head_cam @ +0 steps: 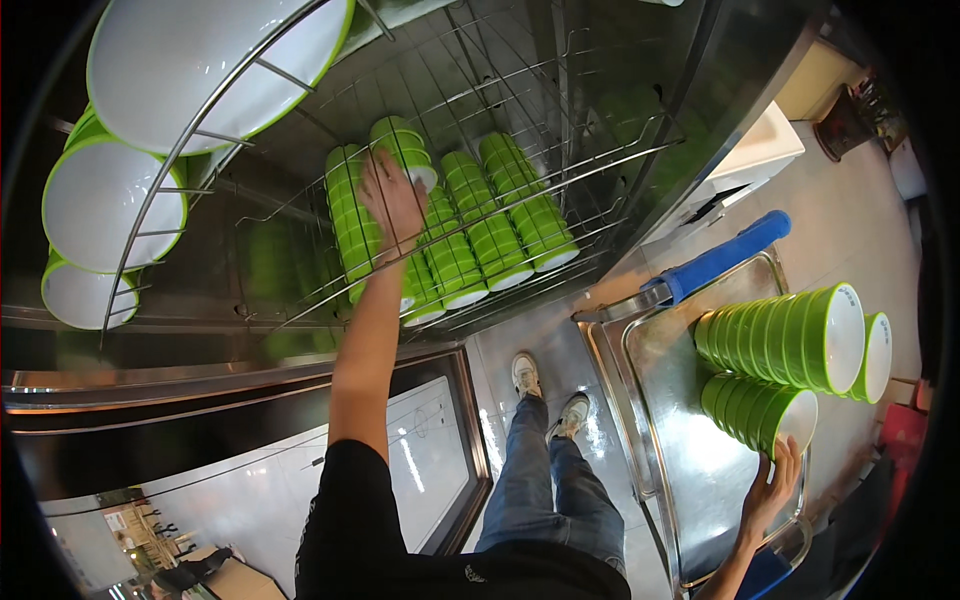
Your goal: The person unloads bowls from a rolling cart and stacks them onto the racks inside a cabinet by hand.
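My left hand (394, 202) reaches under a wire shelf (525, 180) inside a metal cabinet. Its fingers and thumb are around the lower end of a short stack of green bowls with white insides (397, 139). Several longer bowl stacks lie beside and under it, among them a right-hand stack (529, 202) and a left-hand stack (349, 210). On a metal trolley (675, 517), my right hand (772, 487) grips the rim of the nearest stack of green bowls (742, 409). A longer bowl stack (772, 337) lies alongside, with another bowl (874, 356) partly hidden behind it.
Large white bowls with green rims (210, 67) sit in a wire rack at upper left. A blue cloth-like wrap (720, 259) covers the trolley handle. A white bin-like container (757, 150) stands beyond the cabinet. My shoes (529, 375) are on the tiled floor between cabinet and trolley.
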Tool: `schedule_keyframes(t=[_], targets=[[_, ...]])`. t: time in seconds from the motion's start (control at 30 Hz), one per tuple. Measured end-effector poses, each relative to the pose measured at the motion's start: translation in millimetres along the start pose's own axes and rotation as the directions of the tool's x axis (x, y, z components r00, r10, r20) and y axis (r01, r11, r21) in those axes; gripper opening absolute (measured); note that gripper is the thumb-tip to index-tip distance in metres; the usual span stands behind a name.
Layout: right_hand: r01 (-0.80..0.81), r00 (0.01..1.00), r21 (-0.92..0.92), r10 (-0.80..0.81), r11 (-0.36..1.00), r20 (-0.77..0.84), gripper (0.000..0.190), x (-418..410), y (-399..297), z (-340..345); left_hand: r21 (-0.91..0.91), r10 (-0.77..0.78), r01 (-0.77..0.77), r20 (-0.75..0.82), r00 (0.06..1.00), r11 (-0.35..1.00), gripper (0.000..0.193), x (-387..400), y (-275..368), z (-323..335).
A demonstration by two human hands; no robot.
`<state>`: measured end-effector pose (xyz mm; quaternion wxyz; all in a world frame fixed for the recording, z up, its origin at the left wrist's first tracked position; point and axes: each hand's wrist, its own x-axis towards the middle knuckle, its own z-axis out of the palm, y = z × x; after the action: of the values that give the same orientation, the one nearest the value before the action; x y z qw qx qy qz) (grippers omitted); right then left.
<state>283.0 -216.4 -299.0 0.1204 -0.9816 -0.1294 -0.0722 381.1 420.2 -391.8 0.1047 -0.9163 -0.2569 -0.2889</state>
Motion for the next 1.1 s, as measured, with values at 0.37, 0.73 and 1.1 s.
schedule_keyframes(t=[0.37, 0.73, 1.1], targets=[[0.342, 0.885, 0.006, -0.319, 0.940, -0.339, 0.018, -14, -41, -24, -0.507, 0.690, 0.844, 0.549, 0.473, -0.175, 0.061, -116, 147, -173], [0.652, 0.713, 0.442, -0.697, 0.616, -0.080, 0.040, 24, -138, 16, -0.748, 0.752, 0.565, 0.582, 0.309, 0.347, 0.047, -136, 125, -175], [0.142, 0.970, 0.214, -0.093, 0.966, -0.224, 0.053, 7, -35, -1, -0.565, 0.137, 0.174, 0.465, 0.875, 0.806, 0.053, -52, -20, -52]])
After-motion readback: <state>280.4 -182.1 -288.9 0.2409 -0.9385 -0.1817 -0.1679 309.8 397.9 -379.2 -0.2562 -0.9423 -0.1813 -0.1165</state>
